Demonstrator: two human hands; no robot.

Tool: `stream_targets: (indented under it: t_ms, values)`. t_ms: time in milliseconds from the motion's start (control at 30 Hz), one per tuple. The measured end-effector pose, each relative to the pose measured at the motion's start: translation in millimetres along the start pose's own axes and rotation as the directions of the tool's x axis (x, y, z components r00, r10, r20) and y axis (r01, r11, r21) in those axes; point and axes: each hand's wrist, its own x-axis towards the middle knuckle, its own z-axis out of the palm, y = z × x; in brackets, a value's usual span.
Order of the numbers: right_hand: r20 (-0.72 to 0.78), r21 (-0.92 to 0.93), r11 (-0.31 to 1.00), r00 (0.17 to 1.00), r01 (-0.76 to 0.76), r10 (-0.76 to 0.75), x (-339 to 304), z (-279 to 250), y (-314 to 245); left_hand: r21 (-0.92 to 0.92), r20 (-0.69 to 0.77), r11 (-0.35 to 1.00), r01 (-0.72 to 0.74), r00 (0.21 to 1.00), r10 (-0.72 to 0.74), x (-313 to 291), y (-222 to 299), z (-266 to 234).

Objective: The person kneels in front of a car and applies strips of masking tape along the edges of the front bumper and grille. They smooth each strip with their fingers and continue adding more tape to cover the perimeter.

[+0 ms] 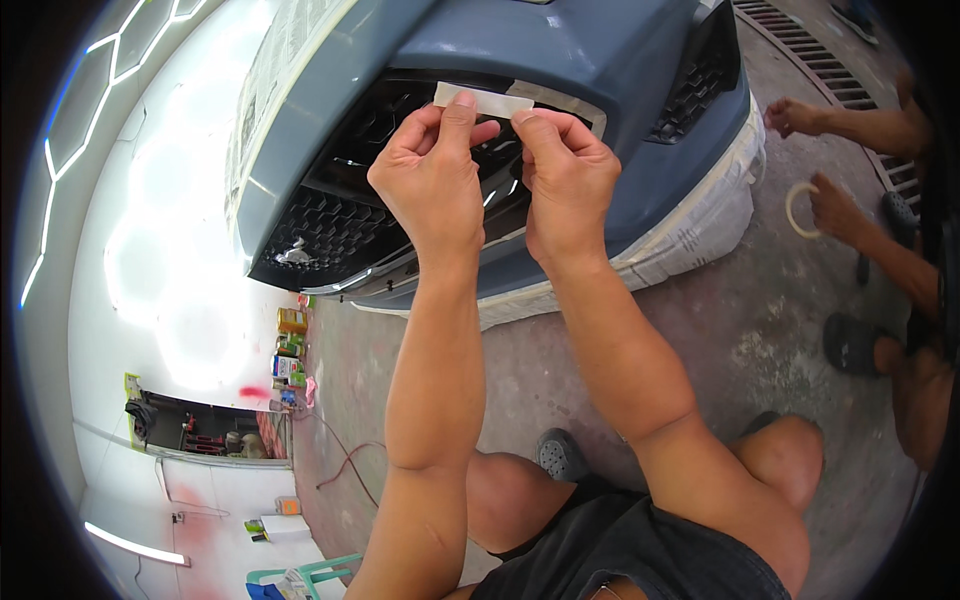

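A short pale strip of masking tape (488, 101) is stretched between my two hands, close to the top edge of a car's black grille (335, 215). My left hand (435, 180) pinches its left end, with the thumb lying over the strip. At the other end, my right hand (572, 185) grips the tape between thumb and curled fingers. Grey-blue bodywork of the car front (590, 55) surrounds the grille. More masking tape (575, 103) borders the grille's corner just right of my hands. Whether the held strip touches the car cannot be told.
At the right, a co-worker's hand (838, 208) holds a tape roll (793, 212); their other hand (792, 117) is raised nearby. Masking paper (690, 245) skirts the bumper's lower edge. A floor grate (800, 38) lies behind. Cans (291, 321) and a hose (348, 462) are at the left.
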Motion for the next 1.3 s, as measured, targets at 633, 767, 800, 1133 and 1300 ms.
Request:
stream_targets:
  t_ms: [633, 767, 800, 1133, 1300]
  values:
    - [0.028, 0.061, 0.991, 0.993, -0.116, 0.114, 16.5, 5.1, 1.0, 0.075, -0.089, 0.992, -0.102, 0.99, 0.109, 13.7, 4.5, 1.0]
    - [0.03, 0.074, 0.989, 0.991, -0.131, 0.129, 19.0, 1.8, 1.9, 0.034, -0.094, 0.995, -0.089, 0.991, 0.092, 16.8, 3.4, 0.3]
    - [0.031, 0.078, 0.988, 0.991, -0.134, 0.132, 18.6, 2.7, 2.3, 0.029, -0.096, 0.996, -0.089, 0.991, 0.091, 17.9, 3.9, -0.6]
    - [0.035, 0.075, 0.976, 0.979, -0.204, 0.202, 22.5, 4.9, -0.1, 0.022, -0.116, 1.0, -0.021, 0.993, 0.024, 20.8, 11.1, 3.0]
    - [0.034, 0.091, 0.968, 0.972, -0.234, 0.232, 24.4, 4.7, -1.0, 0.026, -0.131, 0.999, -0.023, 0.991, 0.027, 20.2, 9.9, 4.4]
